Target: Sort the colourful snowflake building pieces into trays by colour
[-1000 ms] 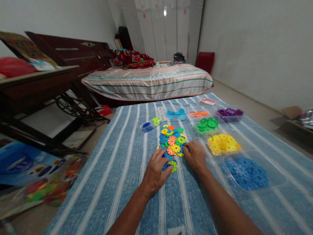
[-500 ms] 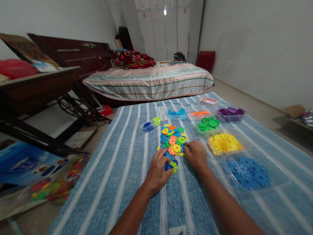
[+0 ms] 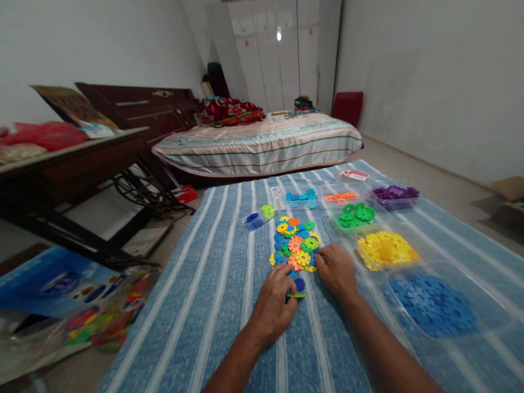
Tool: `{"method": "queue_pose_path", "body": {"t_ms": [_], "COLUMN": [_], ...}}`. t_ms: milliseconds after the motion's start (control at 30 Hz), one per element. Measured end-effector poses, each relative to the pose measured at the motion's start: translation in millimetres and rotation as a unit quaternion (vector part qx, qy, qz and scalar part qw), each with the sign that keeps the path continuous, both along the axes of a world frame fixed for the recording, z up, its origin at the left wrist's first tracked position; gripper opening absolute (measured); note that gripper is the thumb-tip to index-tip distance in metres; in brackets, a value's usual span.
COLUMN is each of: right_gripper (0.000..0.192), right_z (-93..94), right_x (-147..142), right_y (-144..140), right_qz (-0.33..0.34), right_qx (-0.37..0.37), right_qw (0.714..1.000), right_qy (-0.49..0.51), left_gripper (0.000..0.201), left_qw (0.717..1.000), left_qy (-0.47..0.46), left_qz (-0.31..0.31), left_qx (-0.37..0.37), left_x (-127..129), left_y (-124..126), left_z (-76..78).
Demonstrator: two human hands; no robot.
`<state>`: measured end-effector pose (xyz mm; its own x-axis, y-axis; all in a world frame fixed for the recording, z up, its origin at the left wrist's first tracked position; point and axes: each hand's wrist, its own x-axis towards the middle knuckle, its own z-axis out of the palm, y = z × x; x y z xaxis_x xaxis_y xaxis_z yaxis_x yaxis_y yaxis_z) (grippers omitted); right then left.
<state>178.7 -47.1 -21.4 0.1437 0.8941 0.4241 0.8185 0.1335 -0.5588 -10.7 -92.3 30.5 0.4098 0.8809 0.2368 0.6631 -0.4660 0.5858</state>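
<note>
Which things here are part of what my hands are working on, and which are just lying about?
In hand: left hand; right hand; mixed disc pile; sorted trays: blue, yellow, green.
Lying about: bed; wooden table; toy packaging.

Two hands are in view: one left hand (image 3: 275, 305) and one right hand (image 3: 336, 270). Six clear plastic trays hold sorted discs: one blue tray (image 3: 442, 305), one yellow tray (image 3: 387, 251), one green tray (image 3: 355, 216), one purple tray (image 3: 395, 194), one orange tray (image 3: 340, 196), one light-blue tray (image 3: 302, 198). One mixed pile of discs (image 3: 297, 243). One bed (image 3: 262, 144).
</note>
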Motion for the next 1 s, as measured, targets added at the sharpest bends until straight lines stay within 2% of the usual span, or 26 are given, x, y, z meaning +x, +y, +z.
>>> {"method": "queue_pose_path", "body": {"t_ms": [133,233,333,433,500,600,667,733,833,933,1000], "right_gripper": [0.018,0.017,0.018,0.018,0.018,0.017,0.017,0.017,0.017,0.017,0.016], "right_z": [-0.6,-1.2,-3.5,-7.1,-9.2,-10.9,-11.5,-11.8,-11.5,-9.6,-7.6], "right_x": [-2,-2,-2,-2,-2,-3,-3,-3,-2,-2,-3], "right_y": [-1,-2,-1,0,0,1,1,1,1,1,0], "right_qz": [0.003,0.007,0.015,0.021,0.02,0.022,0.023,0.022,0.02,0.018,0.014], "right_qx": [-0.001,-0.006,-0.006,0.001,0.007,0.016,0.019,0.021,0.02,0.014,0.008], "right_qw": [1.0,1.0,1.0,1.0,1.0,1.0,0.999,0.999,1.0,1.0,1.0], "right_qy": [-0.001,0.002,0.01,0.013,0.012,0.011,0.012,0.013,0.015,0.021,0.026], "left_gripper": [0.015,0.011,0.021,0.023,0.026,0.028,0.026,0.024,0.021,0.022,0.024], "left_qw": [0.999,0.993,0.982,0.978,0.977,0.964,0.956,0.952,0.948,0.944,0.942], "left_qy": [-0.037,-0.067,-0.097,-0.099,-0.062,0.088,0.13,0.155,0.187,0.21,0.219], "left_qz": [0.023,0.081,0.14,0.178,0.202,0.248,0.258,0.261,0.259,0.254,0.255], "left_qx": [-0.01,-0.049,-0.078,-0.039,-0.006,0.042,0.043,0.03,0.003,-0.015,-0.011], "left_x": [1,-2,-13,-28,-36,-42,-42,-39,-31,-25,-25], "left_y": [7,21,48,86,116,163,192,217,244,258,259], "left_z": [8.8,16.7,23.7,36.8,50.9,73.3,81.9,82.1,70.1,57.8,56.4]}}
